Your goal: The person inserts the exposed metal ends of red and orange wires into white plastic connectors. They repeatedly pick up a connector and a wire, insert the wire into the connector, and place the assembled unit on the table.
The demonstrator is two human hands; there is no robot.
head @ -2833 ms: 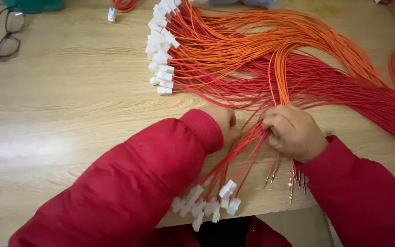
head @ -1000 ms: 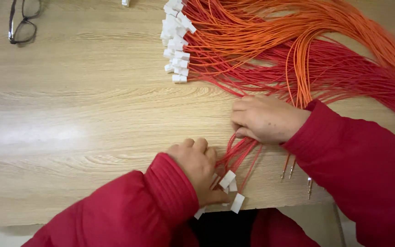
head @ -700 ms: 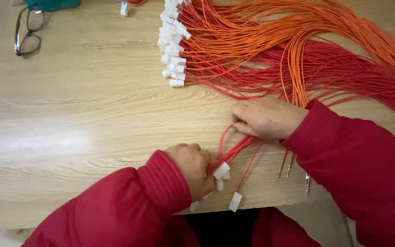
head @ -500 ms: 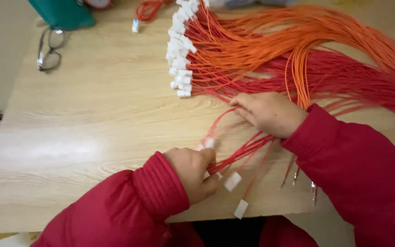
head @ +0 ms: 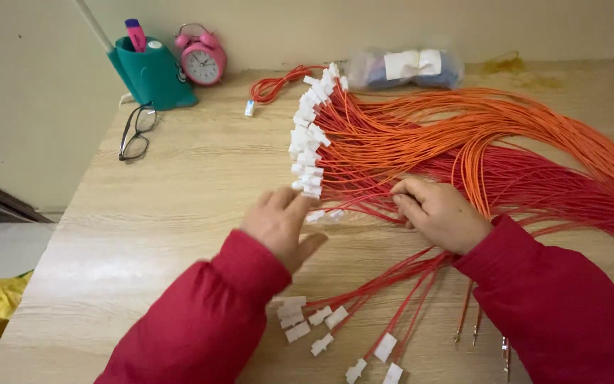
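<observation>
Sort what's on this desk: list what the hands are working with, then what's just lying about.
In use: red wires, white connectors, orange wires, left hand, right hand.
Lying about: glasses, pink alarm clock, teal pen holder, plastic bag.

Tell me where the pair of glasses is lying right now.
In the head view the glasses lie folded open on the wooden table, far left, just in front of the teal pen holder and well away from both hands.

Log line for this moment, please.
left hand: at connectors | right hand: on red wires | table
</observation>
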